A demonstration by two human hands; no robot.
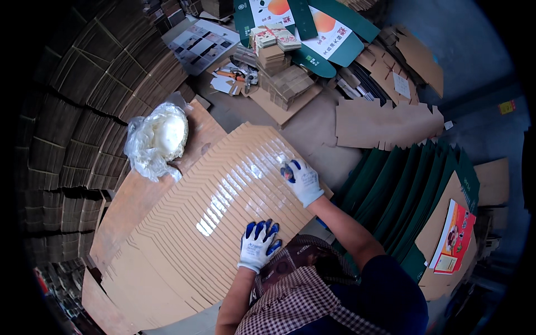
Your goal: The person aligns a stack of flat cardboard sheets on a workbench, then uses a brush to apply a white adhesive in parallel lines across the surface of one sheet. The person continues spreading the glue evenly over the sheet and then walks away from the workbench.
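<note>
A fanned row of overlapping brown cardboard sheets (167,240) covers the table in front of me. A glossy white wet-looking band (223,192) runs across their exposed edges. My left hand (257,245), in a white glove with blue fingertips, lies on the near edge of the sheets, fingers spread. My right hand (304,182), gloved alike, is at the right end of the row. Its fingers curl around a small dark thing with a reddish spot, too hidden to name. A plastic-wrapped bowl (159,137) with white contents stands beyond the sheets on the left.
Bundled cardboard stacks (67,139) rise along the left. Dark green folded cartons (391,195) stand in a row at right, near a red-and-white printed box panel (455,237). Farther back lie cut cardboard blocks (287,86), orange-handled tools (231,74) and green printed carton sheets (335,33).
</note>
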